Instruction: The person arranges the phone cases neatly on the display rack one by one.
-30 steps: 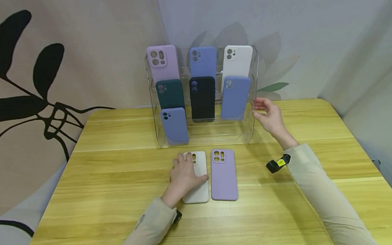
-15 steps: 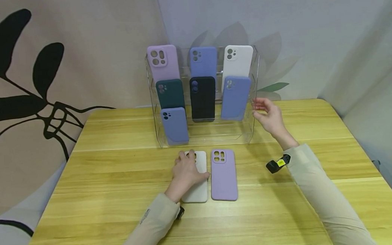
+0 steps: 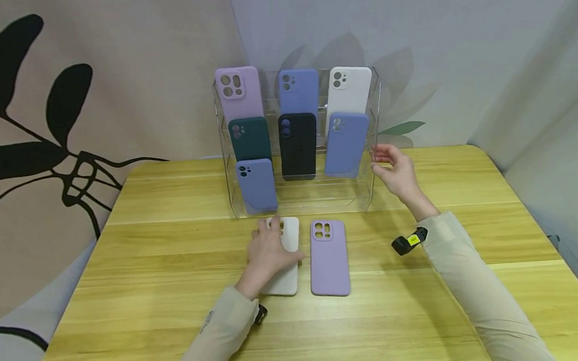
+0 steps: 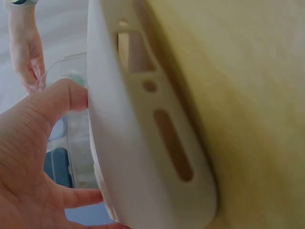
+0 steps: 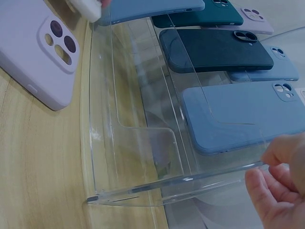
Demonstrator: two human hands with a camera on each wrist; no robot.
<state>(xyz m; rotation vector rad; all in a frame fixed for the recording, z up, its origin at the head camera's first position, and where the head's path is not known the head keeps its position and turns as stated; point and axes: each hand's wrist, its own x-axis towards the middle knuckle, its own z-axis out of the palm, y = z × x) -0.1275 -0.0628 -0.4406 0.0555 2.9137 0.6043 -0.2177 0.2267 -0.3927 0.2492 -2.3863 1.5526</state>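
My left hand (image 3: 267, 253) grips a white phone case (image 3: 286, 279) across its width, thumb at the right edge. The left wrist view shows the case's end wall with its port cutouts (image 4: 128, 143), thumb and fingertips at its far side. A light purple phone case (image 3: 330, 266) lies flat just right of it. My right hand (image 3: 398, 175) pinches the right side edge of a clear acrylic display stand (image 5: 176, 181), thumb and fingers about the rim. In the right wrist view a blue case (image 5: 238, 114) leans in the stand close to those fingers.
The stand's tiers hold a purple case (image 3: 239, 103), a blue case (image 3: 298, 89), a white case (image 3: 349, 91), a dark green case (image 3: 249, 139), a black case (image 3: 298, 147) and another blue case (image 3: 257, 185) at lower left. A patterned wall cloth (image 3: 174, 88) hangs behind the wooden table (image 3: 149, 255).
The white case has shifted slightly left and toward the stand with my left hand, widening the gap to the purple case. My right hand has stayed at the stand's edge.
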